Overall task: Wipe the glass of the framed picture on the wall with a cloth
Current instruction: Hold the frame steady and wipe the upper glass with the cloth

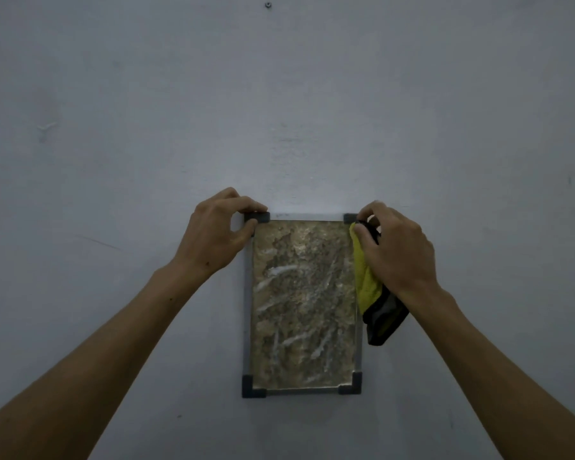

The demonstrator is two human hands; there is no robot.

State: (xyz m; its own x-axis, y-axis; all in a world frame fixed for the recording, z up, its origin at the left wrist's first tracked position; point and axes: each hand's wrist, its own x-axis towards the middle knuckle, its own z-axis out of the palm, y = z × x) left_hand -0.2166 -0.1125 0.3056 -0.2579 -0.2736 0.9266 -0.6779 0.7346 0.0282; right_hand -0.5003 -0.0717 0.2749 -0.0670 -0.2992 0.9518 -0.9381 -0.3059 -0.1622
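A framed picture [302, 307] with a thin grey frame and dark corner pieces stands upright against the pale wall. Its glass is mottled brown with whitish streaks. My left hand [218, 232] pinches the frame's top left corner between thumb and fingers. My right hand [395, 249] is at the top right corner, fingers curled on a yellow cloth with dark edging [370, 293]. The cloth hangs down along the frame's right edge and covers part of it.
The pale grey-blue wall [279, 111] fills the view. A small screw or nail [268, 5] sticks out of the wall high above the picture. A few faint scuffs mark the wall to the left.
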